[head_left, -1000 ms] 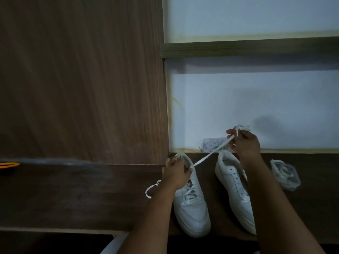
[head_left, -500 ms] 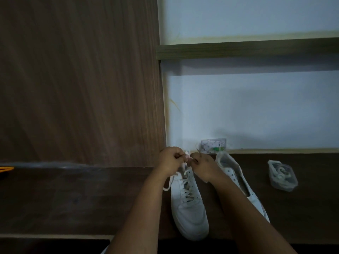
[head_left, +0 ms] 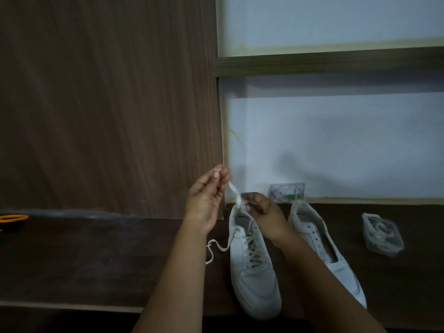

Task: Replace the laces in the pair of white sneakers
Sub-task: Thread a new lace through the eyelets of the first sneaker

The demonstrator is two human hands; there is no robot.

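Head view looks down at a dark wood bench (head_left: 96,260) with two white sneakers on it, side by side, toes pointing near. One sneaker (head_left: 252,267) on the left has a lace (head_left: 251,248) crossed through its holes. Another shoe (head_left: 322,248) on the right shows bare holes. The left hand (head_left: 206,200) is raised at the far end of the laced sneaker, and its grip pinches one end of the lace between thumb and fingertips. The right hand (head_left: 262,210) sits just over that sneaker's far end, its grip pinching the same lace lower down. A short bit of lace runs between both hands. The other lace end (head_left: 213,251) lies loose on the bench, left of the sneaker. A clear bag (head_left: 382,234) with something white coiled inside lies far right. Something orange (head_left: 13,218) sits at the far left edge. A small packet (head_left: 286,192) leans on the white wall behind.
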